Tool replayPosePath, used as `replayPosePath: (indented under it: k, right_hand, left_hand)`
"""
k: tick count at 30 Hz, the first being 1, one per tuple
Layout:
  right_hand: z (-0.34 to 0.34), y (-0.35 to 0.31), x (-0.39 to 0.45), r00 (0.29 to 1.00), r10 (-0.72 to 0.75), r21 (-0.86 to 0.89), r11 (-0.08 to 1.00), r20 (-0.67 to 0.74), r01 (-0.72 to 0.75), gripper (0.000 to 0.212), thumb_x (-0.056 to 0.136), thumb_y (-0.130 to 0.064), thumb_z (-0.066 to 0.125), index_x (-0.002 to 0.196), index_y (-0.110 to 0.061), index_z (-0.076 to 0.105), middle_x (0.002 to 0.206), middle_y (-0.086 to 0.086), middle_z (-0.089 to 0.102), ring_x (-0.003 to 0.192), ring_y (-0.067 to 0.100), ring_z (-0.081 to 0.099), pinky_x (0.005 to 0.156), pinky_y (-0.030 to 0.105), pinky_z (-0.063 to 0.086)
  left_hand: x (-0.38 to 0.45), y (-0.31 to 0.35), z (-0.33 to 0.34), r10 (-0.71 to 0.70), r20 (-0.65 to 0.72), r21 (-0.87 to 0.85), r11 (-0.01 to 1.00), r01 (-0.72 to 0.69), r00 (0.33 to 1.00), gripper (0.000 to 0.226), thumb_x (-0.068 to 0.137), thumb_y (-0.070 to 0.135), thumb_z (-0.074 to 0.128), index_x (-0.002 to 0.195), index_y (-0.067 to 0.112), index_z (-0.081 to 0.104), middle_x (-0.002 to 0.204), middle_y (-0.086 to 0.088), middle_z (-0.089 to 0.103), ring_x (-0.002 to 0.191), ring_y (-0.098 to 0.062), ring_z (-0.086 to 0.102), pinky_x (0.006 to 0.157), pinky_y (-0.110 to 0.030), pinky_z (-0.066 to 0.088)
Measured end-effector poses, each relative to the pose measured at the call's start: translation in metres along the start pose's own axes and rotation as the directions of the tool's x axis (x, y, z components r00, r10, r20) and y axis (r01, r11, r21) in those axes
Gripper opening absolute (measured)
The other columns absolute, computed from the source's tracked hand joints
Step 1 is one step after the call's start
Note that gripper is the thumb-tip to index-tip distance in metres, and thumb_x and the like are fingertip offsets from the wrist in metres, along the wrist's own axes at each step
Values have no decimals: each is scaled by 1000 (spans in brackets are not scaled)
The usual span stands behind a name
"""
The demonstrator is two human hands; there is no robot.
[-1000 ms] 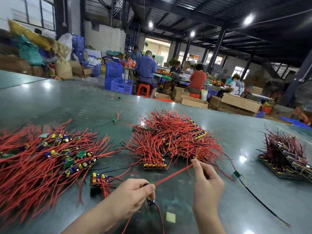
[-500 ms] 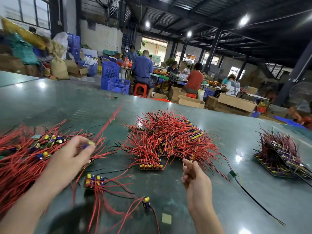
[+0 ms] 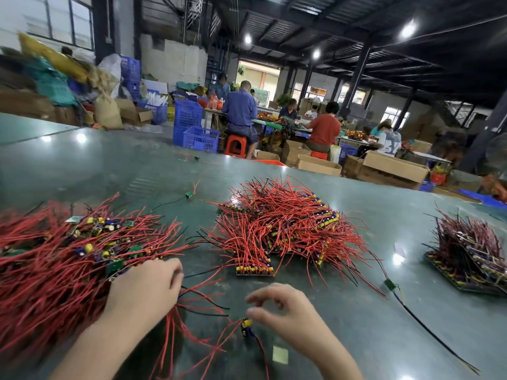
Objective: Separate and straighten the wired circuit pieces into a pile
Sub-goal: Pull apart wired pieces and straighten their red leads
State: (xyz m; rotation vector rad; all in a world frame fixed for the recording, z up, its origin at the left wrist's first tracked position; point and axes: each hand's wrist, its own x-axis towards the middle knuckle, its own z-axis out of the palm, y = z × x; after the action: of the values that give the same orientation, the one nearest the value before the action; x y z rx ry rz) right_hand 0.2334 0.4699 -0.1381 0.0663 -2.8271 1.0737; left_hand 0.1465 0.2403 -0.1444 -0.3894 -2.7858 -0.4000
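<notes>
A big loose pile of red-wired circuit pieces covers the table's left side. My left hand lies palm down at that pile's near edge, its fingers curled over a small bunch of wired pieces whose red and black wires fan out from under it. My right hand hovers with loosely curled fingers and holds nothing. Just left of its fingertips lies a single wired piece with a yellow capacitor. A tangled heap of wired boards sits mid-table.
A darker stack of wired boards lies at the right. One green board with a long black wire and another small green board lie loose on the green table. A pale sticker is near me. People work at benches beyond.
My left hand let go of the straightened red-wired piece over the left pile, then dropped onto the small bunch near me. My right hand swung left and down toward the single piece.
</notes>
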Motion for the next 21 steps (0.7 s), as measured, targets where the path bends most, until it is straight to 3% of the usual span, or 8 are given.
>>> replayPosePath:
  k: [3, 5, 8, 10, 13, 16, 18, 21]
  right_hand:
    - [6, 1, -1, 991, -49, -137, 988, 121, 66, 24, 82, -39, 66, 105, -43, 66, 109, -19, 55, 106, 1, 40, 90, 18, 29]
    - [14, 2, -1, 987, -53, -263, 960, 154, 92, 29, 83, -37, 60, 111, -42, 63, 115, -16, 51, 111, 7, 35, 87, 22, 23]
    - [24, 3, 1, 988, -61, -351, 930, 145, 109, 31, 81, -32, 54, 110, -35, 63, 112, -14, 55, 109, 10, 37, 83, 23, 25]
    - [20, 8, 3, 996, -64, -374, 924, 58, 81, 26, 80, -25, 54, 103, -30, 64, 108, -11, 56, 107, 11, 42, 86, 24, 33]
    - [3, 18, 5, 966, -19, -234, 971, -258, -43, 17, 82, -12, 60, 93, -23, 67, 97, -12, 57, 94, 5, 54, 82, 16, 41]
    - [-13, 21, 2, 810, 87, 65, 996, -580, -61, 26, 81, -2, 67, 79, -27, 65, 85, -11, 64, 76, -1, 58, 69, 6, 41]
    - [-19, 22, 0, 731, 219, 295, 955, -646, -26, 23, 80, -4, 70, 77, -27, 68, 75, -7, 68, 69, -2, 59, 65, 6, 41]
    - [-20, 17, 0, 785, 333, 569, 821, -522, 31, 12, 82, -9, 68, 82, -20, 73, 73, -5, 73, 64, -1, 62, 63, 12, 48]
  left_hand:
    - [0, 3, 5, -17, 39, 6, 1000, 17, 999, 21, 94, 40, 39, 103, 36, 58, 96, 12, 63, 89, -11, 63, 69, -25, 51]
    - [1, 1, 10, -8, 63, -19, 1000, 9, 998, 22, 94, 38, 40, 104, 36, 59, 100, 11, 62, 93, -13, 62, 74, -27, 52]
    - [2, 0, 16, 2, 69, -70, 998, 3, 998, 21, 94, 36, 42, 105, 36, 60, 99, 11, 60, 94, -12, 59, 75, -27, 50]
    - [2, 0, 19, 14, 46, -98, 995, -9, 999, 20, 94, 35, 44, 104, 35, 61, 97, 12, 60, 92, -11, 59, 73, -26, 49]
    - [1, -1, 20, 47, 29, -190, 981, -40, 998, 20, 93, 33, 48, 103, 35, 64, 98, 14, 62, 92, -8, 59, 76, -25, 49]
    - [0, 1, 21, 97, 52, -268, 960, -80, 994, 19, 93, 28, 51, 104, 33, 66, 93, 15, 58, 90, -6, 58, 77, -21, 44]
    - [-2, 6, 22, 143, 53, -357, 927, -115, 988, 18, 91, 24, 55, 102, 31, 68, 87, 16, 56, 85, -5, 57, 77, -21, 43]
    - [-9, 20, 22, 255, 61, -524, 831, -187, 965, 16, 88, 19, 61, 96, 28, 71, 86, 18, 60, 81, 2, 55, 75, -11, 41]
